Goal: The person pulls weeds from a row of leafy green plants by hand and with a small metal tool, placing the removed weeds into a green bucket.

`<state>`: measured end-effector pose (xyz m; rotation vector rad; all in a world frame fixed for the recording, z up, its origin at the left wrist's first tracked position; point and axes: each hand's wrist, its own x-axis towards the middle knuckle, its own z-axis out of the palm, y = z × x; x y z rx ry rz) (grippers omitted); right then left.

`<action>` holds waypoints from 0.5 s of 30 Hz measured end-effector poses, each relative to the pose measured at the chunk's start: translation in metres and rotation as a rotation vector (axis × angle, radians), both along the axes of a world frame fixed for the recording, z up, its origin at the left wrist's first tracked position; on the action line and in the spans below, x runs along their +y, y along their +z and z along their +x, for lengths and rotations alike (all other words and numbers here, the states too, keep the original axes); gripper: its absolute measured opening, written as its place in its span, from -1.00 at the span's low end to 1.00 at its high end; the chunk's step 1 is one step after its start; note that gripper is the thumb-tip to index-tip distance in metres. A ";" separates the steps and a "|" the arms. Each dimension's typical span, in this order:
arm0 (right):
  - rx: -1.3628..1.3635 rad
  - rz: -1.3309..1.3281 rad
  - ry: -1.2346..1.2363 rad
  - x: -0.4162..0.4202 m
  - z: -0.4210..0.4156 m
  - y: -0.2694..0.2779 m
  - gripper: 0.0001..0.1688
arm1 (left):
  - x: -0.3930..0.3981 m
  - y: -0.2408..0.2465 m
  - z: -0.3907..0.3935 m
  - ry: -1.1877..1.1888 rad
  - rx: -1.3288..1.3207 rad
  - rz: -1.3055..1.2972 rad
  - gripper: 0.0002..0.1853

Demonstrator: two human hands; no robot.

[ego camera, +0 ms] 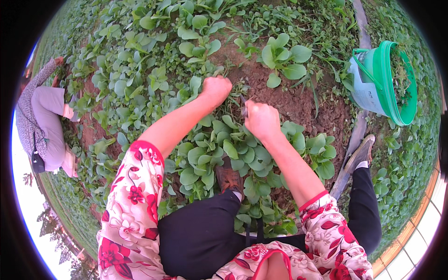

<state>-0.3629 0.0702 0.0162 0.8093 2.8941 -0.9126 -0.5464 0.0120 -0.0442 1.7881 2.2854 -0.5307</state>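
My left hand (217, 90) is closed in a fist low among the plants, around thin green weeds (235, 95) whose stems show at its edge. Just to its right, my right hand (261, 117) grips a small hand tool (244, 102). A short grey piece of the tool shows beside the fingers; its working end is hidden in the weeds and soil. Broad-leaved green seedlings (227, 147) grow in a dense clump below both hands. Above my right hand stands a larger leafy plant (281, 59), with bare reddish-brown soil (297, 101) around it.
A green-rimmed bucket (402, 105) lies tilted at the right, with pulled weeds (400, 78) inside. Near it a grey hose or strip (350, 143) runs along the ground. My shoes (229, 176) stand among the plants. Another person (45, 119) bends over the crop at the left.
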 end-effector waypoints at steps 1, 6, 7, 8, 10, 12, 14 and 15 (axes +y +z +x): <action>-0.028 -0.017 0.000 0.000 0.004 0.006 -0.92 | -0.004 0.003 -0.001 0.021 0.008 0.011 -0.81; -0.112 -0.198 -0.127 -0.008 0.032 0.049 -0.75 | -0.032 0.004 -0.012 0.010 0.000 0.125 -0.84; -0.124 -0.224 -0.152 -0.009 0.033 0.050 -0.75 | -0.036 0.002 -0.016 -0.009 -0.012 0.156 -0.85; -0.130 -0.276 -0.180 -0.013 0.029 0.048 -0.77 | -0.041 0.000 -0.019 -0.026 -0.013 0.176 -0.86; -0.080 -0.281 -0.253 -0.017 0.022 0.026 -0.76 | -0.032 -0.001 -0.014 -0.033 -0.051 0.227 -0.88; 0.004 -0.247 -0.308 -0.022 0.010 0.012 -0.81 | -0.029 -0.001 -0.014 -0.035 -0.063 0.235 -0.88; -0.042 -0.179 -0.237 -0.022 0.002 0.003 -0.86 | -0.026 -0.001 -0.012 -0.033 -0.075 0.208 -0.87; -0.050 -0.140 -0.204 -0.021 -0.003 -0.001 -0.88 | -0.024 0.000 -0.017 -0.037 -0.067 0.202 -0.87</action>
